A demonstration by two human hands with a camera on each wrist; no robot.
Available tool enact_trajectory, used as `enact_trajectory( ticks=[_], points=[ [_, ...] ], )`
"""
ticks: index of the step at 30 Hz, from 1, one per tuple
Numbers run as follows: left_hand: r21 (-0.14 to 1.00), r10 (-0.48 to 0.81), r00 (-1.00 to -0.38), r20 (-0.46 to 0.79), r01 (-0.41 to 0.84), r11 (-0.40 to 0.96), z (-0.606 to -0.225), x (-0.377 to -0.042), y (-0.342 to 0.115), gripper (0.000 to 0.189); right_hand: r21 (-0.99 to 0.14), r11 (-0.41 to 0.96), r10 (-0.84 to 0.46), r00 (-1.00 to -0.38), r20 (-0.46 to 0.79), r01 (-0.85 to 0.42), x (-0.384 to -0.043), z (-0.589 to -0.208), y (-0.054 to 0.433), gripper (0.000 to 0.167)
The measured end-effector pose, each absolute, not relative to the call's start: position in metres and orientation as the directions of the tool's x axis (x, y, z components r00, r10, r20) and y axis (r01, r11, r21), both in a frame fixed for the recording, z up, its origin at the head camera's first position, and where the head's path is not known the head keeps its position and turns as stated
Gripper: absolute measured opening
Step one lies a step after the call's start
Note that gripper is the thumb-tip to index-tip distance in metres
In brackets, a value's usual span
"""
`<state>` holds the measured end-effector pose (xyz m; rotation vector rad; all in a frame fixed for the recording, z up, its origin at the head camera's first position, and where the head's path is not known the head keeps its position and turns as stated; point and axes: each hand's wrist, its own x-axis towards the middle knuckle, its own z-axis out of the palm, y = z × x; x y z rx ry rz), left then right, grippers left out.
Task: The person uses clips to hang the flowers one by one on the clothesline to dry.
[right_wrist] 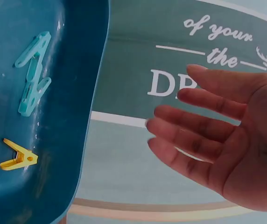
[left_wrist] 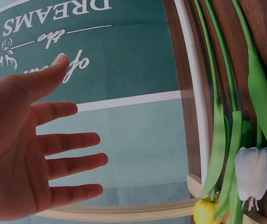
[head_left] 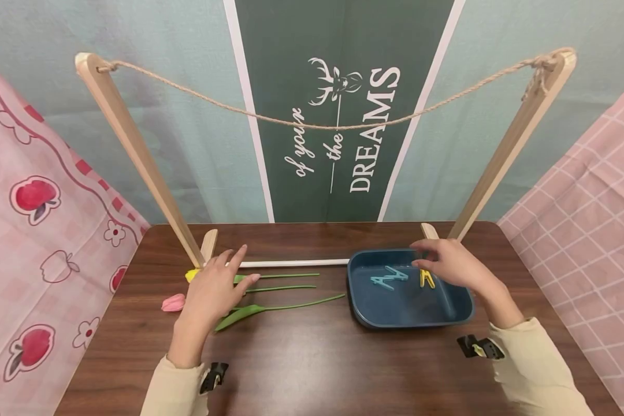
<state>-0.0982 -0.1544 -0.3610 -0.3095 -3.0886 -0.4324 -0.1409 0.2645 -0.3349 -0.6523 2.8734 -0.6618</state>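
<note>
My left hand (head_left: 213, 292) is held with fingers spread and nothing in it, above the flower end of several artificial tulips lying on the table. A pink tulip (head_left: 174, 303) and a yellow tulip (head_left: 191, 275) show beside it; a white-blue tulip (left_wrist: 255, 172) appears in the left wrist view, hidden by the hand in the head view. Over the right part of a blue tray (head_left: 411, 318) hovers my right hand (head_left: 449, 263), fingers loosely extended and empty. Inside the tray lie two teal clothespins (head_left: 389, 277) and a yellow clothespin (head_left: 426, 279), which the right hand is nearest to.
Two wooden posts (head_left: 140, 153) stand at the table's back corners, with a twine rope (head_left: 317, 126) sagging between their tops. A white rod (head_left: 291, 263) runs low between them, behind the tulip stems. A printed curtain (head_left: 312, 196) hangs behind the brown table (head_left: 301, 358).
</note>
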Motion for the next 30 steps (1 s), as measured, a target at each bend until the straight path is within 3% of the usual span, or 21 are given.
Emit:
enact_trajectory(
  ticks=[7, 18, 30],
  points=[
    [0.281, 0.186, -0.982, 0.032, 0.188, 0.941, -0.369, -0.099, -0.156, 0.059, -0.475, 0.813, -0.420, -0.904, -0.079, -0.337, -0.152, -0.335, 0.277, 0.025],
    [0.257, 0.175, -0.984, -0.015, 0.166, 0.952, -0.379, -0.098, -0.161, 0.054, -0.632, 0.762, -0.373, -0.892, -0.254, -0.139, -0.170, -0.350, 0.306, 0.022],
    [0.255, 0.191, -0.981, -0.029, 0.177, 0.951, -0.386, -0.097, -0.163, 0.053, -0.666, 0.746, -0.387, -0.813, -0.435, 0.001, -0.193, -0.359, 0.321, 0.021]
  ],
)
